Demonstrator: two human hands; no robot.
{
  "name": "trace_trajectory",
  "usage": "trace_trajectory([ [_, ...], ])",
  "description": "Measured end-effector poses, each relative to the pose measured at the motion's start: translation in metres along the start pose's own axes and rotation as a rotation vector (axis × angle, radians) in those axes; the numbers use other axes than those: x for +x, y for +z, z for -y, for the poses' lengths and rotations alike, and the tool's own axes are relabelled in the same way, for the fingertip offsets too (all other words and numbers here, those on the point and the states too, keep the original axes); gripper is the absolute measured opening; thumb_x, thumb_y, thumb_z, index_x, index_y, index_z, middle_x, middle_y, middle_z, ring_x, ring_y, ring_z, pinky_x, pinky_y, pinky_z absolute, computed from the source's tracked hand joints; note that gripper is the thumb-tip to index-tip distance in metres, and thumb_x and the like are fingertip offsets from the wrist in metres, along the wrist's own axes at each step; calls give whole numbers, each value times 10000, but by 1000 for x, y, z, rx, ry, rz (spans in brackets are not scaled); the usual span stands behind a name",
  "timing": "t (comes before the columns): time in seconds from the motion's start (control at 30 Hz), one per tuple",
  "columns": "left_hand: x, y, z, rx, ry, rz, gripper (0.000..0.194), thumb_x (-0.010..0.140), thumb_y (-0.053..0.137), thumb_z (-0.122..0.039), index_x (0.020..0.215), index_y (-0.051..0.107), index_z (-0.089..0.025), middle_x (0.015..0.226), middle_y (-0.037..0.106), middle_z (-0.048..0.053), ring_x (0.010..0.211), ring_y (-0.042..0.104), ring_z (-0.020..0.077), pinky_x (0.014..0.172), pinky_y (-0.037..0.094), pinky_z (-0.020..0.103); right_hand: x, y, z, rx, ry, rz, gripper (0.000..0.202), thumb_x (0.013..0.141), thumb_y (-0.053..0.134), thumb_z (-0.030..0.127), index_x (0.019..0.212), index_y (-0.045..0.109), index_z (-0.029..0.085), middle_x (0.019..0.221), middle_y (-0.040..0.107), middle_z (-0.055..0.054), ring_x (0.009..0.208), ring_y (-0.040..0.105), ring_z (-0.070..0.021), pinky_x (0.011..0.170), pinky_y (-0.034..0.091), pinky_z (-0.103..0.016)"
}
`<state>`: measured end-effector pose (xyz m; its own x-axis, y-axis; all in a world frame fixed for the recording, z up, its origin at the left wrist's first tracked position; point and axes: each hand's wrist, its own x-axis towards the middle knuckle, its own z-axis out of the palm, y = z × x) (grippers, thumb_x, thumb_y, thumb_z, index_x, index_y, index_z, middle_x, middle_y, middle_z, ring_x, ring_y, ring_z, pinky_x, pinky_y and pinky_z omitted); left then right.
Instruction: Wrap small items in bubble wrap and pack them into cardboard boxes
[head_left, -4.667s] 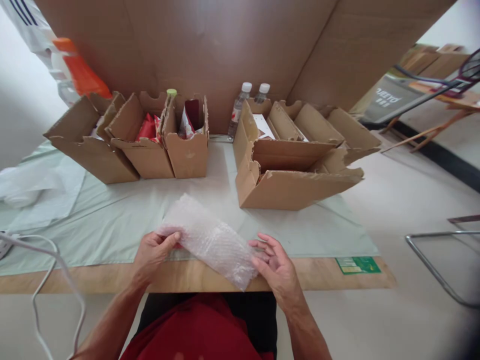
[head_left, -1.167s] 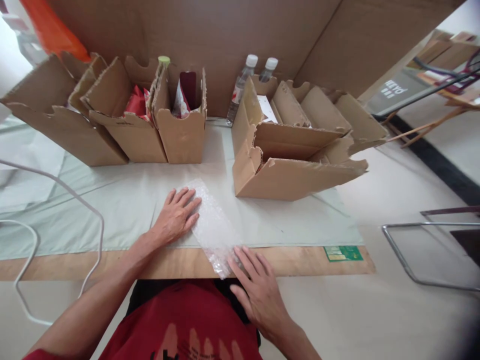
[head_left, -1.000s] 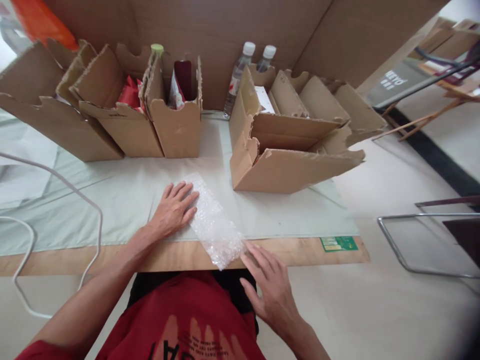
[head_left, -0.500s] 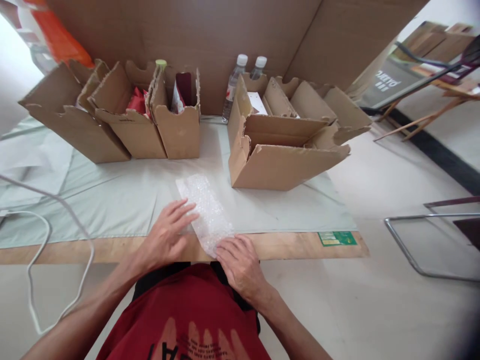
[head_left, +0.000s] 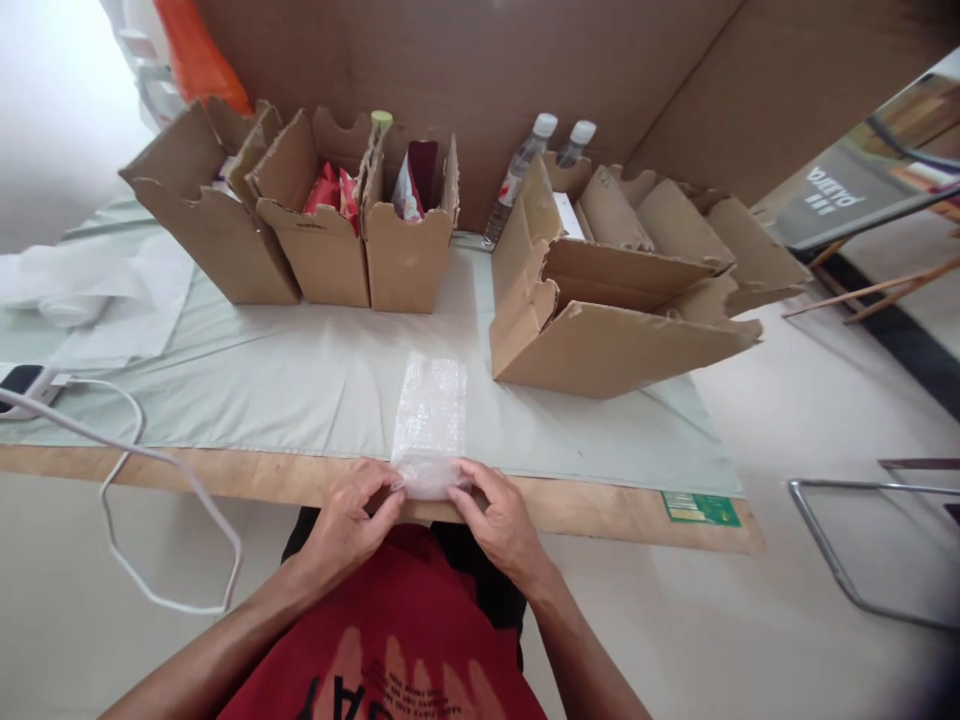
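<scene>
A strip of clear bubble wrap (head_left: 431, 410) lies on the table, its long side pointing away from me and its near end over the wooden front edge. My left hand (head_left: 356, 510) pinches the near left corner between thumb and fingers. On the opposite corner, my right hand (head_left: 499, 515) has the same kind of pinch. Between the two hands the near end of the wrap looks folded or curled up.
Three open cardboard holders (head_left: 409, 260) stand at the back left, with red packets in one. More cardboard holders (head_left: 615, 340) stand to the right, two bottles (head_left: 517, 175) behind them. A white cable (head_left: 172, 460) and plastic sheeting (head_left: 90, 295) are at the left.
My left hand has come to the wrap's near corner and closed on it. The wrap has turned from slanted to nearly straight, and its near end is now raised or folded. The view has shifted.
</scene>
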<state>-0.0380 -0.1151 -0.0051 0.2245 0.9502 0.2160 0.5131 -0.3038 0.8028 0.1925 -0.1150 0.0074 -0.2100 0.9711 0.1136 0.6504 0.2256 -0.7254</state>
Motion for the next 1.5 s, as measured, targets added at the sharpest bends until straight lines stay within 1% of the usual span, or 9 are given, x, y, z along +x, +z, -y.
trace_trajectory([
  [0.17, 6, 4, 7, 173, -66, -8, 212, 939, 555, -272, 1091, 684, -198, 813, 719, 44, 773, 681, 224, 725, 563, 376, -2, 10, -2, -42, 22, -161, 315, 947, 593, 254, 1257, 639, 224, 937, 764, -45, 830, 718, -207, 792, 596, -351],
  [0.3, 16, 4, 12, 252, -81, 109, 372, 949, 535, -280, 1303, 600, -187, 783, 729, 26, 744, 683, 229, 737, 557, 386, -17, 1, 10, -265, -184, -386, 302, 941, 599, 179, 1235, 634, 239, 1024, 748, -89, 950, 709, -250, 855, 553, -421],
  [0.5, 22, 2, 12, 331, -72, 162, 384, 950, 534, -259, 1325, 577, -191, 724, 711, 2, 657, 665, 200, 667, 534, 333, -6, 13, 12, -385, -394, -40, 343, 932, 547, 94, 1236, 660, 207, 1319, 703, -95, 1332, 558, -288, 1029, 450, -471],
  [0.73, 5, -11, -6, 315, 202, -43, 353, 959, 611, -290, 1303, 579, -216, 1327, 638, 155, 1214, 621, 289, 996, 538, 446, 18, 13, 9, -178, -288, -18, 228, 1008, 495, 141, 1095, 691, 219, 1022, 783, -50, 1078, 676, -232, 974, 451, -429],
  [0.87, 17, -6, -3, 241, 212, 8, 231, 989, 505, -173, 1164, 650, -215, 1017, 752, 76, 956, 701, 225, 855, 566, 382, 23, 9, 12, -76, -158, -19, 197, 1022, 508, 209, 1083, 695, 229, 988, 779, -35, 918, 693, -201, 879, 497, -378],
  [1.03, 45, 8, 12, 255, 82, -15, 219, 981, 511, -222, 1110, 687, -199, 930, 761, 55, 780, 708, 190, 730, 569, 321, 18, 8, 9, -283, -195, -258, 261, 999, 564, 266, 1243, 646, 222, 1211, 727, -104, 1165, 634, -274, 979, 465, -445],
  [1.23, 51, 8, 17, 281, 65, -38, 252, 992, 520, -267, 1176, 666, -175, 1026, 709, 92, 833, 702, 204, 738, 579, 334, 20, 16, 5, -354, -276, -58, 281, 966, 579, 166, 1228, 657, 231, 1224, 739, -73, 1260, 586, -281, 1050, 403, -480],
  [1.37, 35, -5, 10, 225, 151, -28, 322, 970, 587, -315, 1259, 629, -179, 1236, 653, 143, 1131, 661, 263, 973, 558, 423, 24, 7, 10, -247, -201, -24, 245, 994, 515, 135, 1154, 679, 221, 1055, 777, -57, 1114, 643, -253, 1028, 400, -465],
  [1.5, 30, -10, 3, 154, 170, 83, 319, 973, 565, -247, 1287, 598, -204, 1198, 690, 110, 1108, 659, 236, 947, 562, 402, 28, -10, 18, -156, -83, 175, 224, 1006, 522, 175, 1142, 690, 234, 1022, 779, -28, 964, 661, -214, 941, 447, -410],
])
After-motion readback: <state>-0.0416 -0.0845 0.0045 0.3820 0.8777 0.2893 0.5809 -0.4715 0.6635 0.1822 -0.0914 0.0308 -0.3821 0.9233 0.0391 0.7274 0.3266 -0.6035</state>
